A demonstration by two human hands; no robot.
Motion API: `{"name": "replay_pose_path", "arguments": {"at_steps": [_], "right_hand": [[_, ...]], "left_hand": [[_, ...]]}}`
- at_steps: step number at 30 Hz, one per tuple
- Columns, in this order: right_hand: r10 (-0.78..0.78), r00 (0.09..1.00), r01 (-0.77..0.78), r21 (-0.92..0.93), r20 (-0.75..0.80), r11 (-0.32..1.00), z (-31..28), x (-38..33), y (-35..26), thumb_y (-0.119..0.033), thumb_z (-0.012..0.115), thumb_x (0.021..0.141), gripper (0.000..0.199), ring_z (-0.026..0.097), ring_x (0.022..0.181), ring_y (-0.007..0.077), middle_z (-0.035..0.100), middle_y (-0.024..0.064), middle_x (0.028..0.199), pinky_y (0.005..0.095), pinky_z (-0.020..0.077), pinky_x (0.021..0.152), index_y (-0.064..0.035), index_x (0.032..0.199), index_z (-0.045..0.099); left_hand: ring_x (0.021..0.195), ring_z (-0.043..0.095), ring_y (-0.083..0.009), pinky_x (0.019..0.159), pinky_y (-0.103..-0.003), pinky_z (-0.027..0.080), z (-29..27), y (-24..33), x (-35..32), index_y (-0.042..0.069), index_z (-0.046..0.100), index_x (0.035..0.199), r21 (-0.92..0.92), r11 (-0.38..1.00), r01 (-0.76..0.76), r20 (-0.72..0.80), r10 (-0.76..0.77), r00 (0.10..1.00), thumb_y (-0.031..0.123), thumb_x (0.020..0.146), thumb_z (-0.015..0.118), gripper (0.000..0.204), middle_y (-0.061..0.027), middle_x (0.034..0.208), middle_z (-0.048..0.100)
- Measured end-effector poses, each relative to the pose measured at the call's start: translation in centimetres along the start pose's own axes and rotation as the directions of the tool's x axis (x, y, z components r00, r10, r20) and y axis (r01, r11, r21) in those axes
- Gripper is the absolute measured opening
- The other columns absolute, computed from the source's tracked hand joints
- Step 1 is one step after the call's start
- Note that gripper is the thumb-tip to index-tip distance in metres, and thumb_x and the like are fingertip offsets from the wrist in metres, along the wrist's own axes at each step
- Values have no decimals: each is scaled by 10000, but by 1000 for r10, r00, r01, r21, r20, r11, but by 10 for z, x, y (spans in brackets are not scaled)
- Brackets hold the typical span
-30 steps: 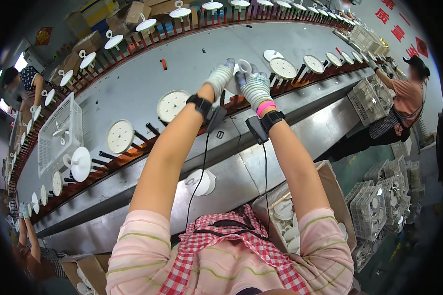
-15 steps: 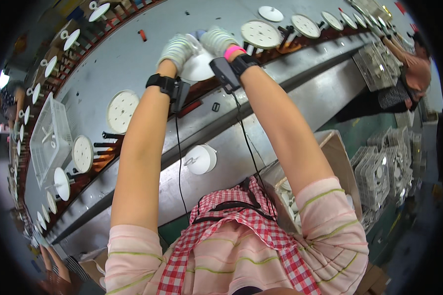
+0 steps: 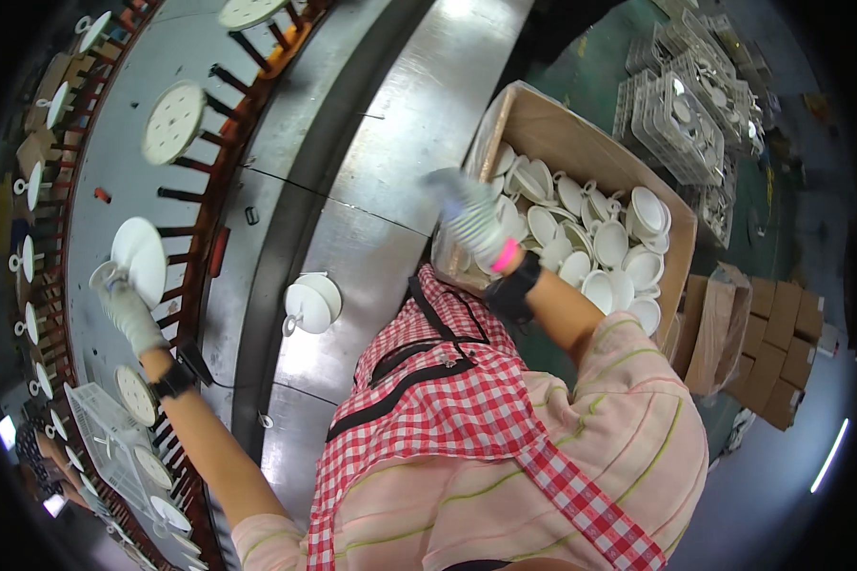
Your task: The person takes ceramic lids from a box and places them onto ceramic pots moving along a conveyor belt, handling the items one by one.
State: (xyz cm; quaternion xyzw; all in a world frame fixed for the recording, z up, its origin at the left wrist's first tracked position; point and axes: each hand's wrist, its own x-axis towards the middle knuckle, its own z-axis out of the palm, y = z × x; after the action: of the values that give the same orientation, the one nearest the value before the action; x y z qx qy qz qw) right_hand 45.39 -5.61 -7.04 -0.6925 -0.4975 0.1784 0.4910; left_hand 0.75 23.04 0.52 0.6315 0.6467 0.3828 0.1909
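My left hand [image 3: 129,309], in a striped glove, pinches the ring handle of a white disc [image 3: 143,259] beside the conveyor's row of dark pegs. The disc is tilted, with its broad face toward me. My right hand [image 3: 471,217], gloved too, is over the near left rim of a cardboard box [image 3: 671,276]. Motion smears its fingers, so I cannot tell whether they hold anything. Inside the box lie many loose white discs [image 3: 609,243] with ring handles. Between my hands, a small stack of white discs with a ring handle [image 3: 312,303] rests on the metal ledge.
Perforated round plates [image 3: 174,122] sit along the rust-coloured rail [image 3: 221,171]. A white plastic crate [image 3: 105,433] stands at the lower left. Clear crates [image 3: 676,124] of white parts are stacked at the far right, with brown cartons [image 3: 776,343] below them. A small ring piece [image 3: 265,420] lies on the ledge.
My view has swung right toward the box. My hands were together at a white disc over the conveyor; now the left alone holds a disc there, and the right has moved to the box.
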Motion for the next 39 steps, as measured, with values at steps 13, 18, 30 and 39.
{"name": "replay_pose_path", "arguments": {"at_steps": [13,18,30,39], "right_hand": [[684,639,-746,-67,-352,663,-30,-39,338,-305,495,856,418,585,962,329,613,204,1043,387,444,856,-1,1140,538],[769,566,-707,305,-298,639,-37,0,370,-292,517,851,441,591,933,276,607,177,1039,375,448,845,26,1157,510],[519,855,-221,924,29,312,-147,8,4,-385,544,867,532,522,1095,228,518,114,1219,389,420,962,-26,1250,451],[-185,955,118,278,230,953,-49,70,-56,-363,640,786,773,416,1178,351,370,234,1308,395,367,966,-24,1371,265]], "left_hand": [[1178,449,-268,995,-366,365,38,97,-223,-12,382,1289,-23,968,-249,219,248,944,62,878,496,433,-186,1324,397],[984,519,-199,885,-293,417,43,94,-263,8,386,1291,-24,1000,-14,321,21,947,35,871,482,431,-147,1197,487],[1048,539,-186,927,-313,415,83,188,-245,-8,492,1214,-162,921,354,769,-107,630,212,891,523,392,-120,1126,576],[1015,540,-176,873,-288,453,143,269,-200,10,428,1264,-709,297,640,684,66,727,263,825,636,547,-110,1113,559]]}}
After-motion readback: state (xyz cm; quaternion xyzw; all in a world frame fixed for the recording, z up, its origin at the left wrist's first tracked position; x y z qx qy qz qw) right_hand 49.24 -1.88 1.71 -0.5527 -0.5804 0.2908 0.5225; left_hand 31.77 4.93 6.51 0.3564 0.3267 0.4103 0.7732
